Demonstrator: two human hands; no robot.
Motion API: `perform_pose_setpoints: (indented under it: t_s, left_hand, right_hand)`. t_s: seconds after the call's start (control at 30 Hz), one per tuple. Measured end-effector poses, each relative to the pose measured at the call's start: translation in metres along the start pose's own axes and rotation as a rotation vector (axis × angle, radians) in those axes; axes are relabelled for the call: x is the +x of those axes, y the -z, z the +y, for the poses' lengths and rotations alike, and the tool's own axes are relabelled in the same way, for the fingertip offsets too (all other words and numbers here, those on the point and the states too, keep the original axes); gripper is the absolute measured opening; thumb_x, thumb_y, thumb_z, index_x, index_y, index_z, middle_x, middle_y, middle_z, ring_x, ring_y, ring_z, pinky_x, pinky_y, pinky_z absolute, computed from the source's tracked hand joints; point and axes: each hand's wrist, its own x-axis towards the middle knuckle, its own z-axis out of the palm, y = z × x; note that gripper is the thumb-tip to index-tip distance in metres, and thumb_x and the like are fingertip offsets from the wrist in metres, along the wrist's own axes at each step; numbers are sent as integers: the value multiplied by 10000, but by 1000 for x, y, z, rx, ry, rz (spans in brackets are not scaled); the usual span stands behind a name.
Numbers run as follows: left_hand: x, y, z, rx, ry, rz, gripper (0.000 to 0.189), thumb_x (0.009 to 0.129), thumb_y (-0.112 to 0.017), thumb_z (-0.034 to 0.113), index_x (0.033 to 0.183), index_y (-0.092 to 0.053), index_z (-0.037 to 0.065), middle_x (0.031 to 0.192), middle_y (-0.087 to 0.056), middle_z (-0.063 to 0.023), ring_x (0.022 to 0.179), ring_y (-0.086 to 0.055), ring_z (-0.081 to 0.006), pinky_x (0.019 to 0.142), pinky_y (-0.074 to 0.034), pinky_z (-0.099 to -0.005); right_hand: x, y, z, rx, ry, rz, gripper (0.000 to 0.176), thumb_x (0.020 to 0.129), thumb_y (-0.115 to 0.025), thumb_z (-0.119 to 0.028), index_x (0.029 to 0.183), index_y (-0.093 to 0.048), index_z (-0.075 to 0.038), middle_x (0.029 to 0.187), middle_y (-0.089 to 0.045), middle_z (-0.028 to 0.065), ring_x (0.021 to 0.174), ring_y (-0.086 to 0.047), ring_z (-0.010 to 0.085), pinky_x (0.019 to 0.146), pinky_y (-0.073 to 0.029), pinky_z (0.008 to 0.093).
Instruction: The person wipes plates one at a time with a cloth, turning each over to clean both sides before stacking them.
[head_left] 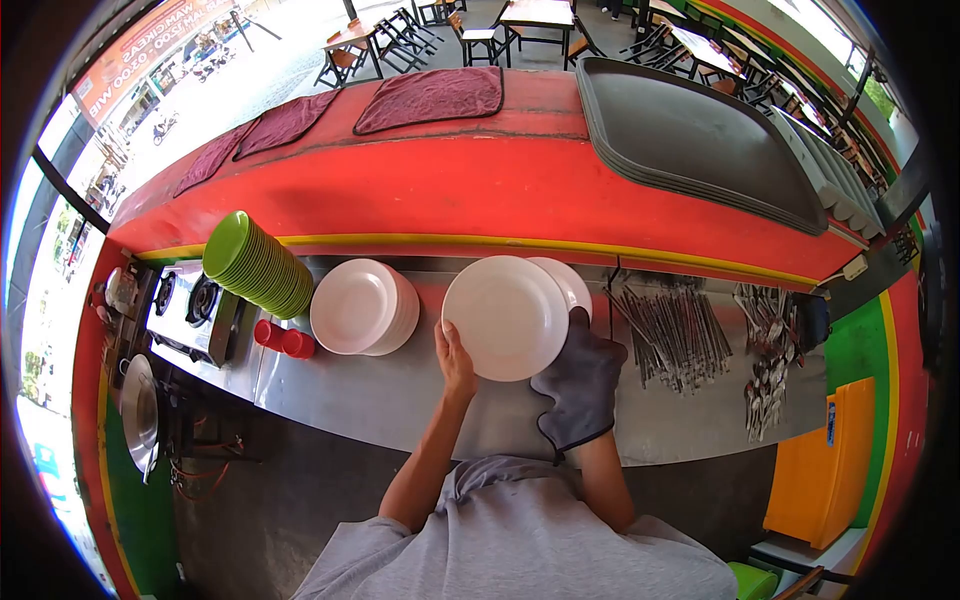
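Observation:
Upright in front of me, a round white plate [505, 318] faces the camera. Its lower left rim is gripped by my left hand [456, 360], with the fingers along the edge. A dark grey cloth with a black hem [580, 375] covers my right hand [592, 350], which is closed at the plate's right side; the fingers are hidden under the fabric. Behind the held plate, partly covered by it, another white plate [572, 280] shows. A stack of white plates [362, 308] stands on the metal counter [430, 405] to the left.
Left on the counter are leaning green plates [255, 262], red cups [285, 340] and a gas stove [190, 305]. Cutlery [675, 335] lies at right, with more spoons and forks [768, 350] beyond. The red ledge [430, 195] carries maroon cloths [430, 100] and black trays [690, 130].

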Motion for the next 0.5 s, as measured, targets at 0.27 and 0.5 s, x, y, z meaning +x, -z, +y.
perform_pose_setpoints:
  t_s: [0.27, 0.5]
  left_hand:
    - [-10, 41, 33, 55, 84, 11, 461, 1076, -446, 427, 1251, -590, 25, 1155, -642, -22, 1056, -566, -108, 940, -459, -281]
    - [-31, 63, 43, 178, 150, -15, 470, 1075, -452, 411, 1313, -570, 24, 1203, -639, -37, 1075, -590, -128, 947, -489, -304]
  right_hand:
    - [-18, -1, 5, -692, 235, -30, 481, 913, -603, -411, 1207, -608, -31, 1329, -514, 130, 1140, -574, 296, 914, -490, 428]
    - [-57, -52, 52, -1189, 400, -197, 480, 892, -654, -405, 1187, -633, -26, 1356, -498, 128, 1147, -572, 298, 897, -498, 428]
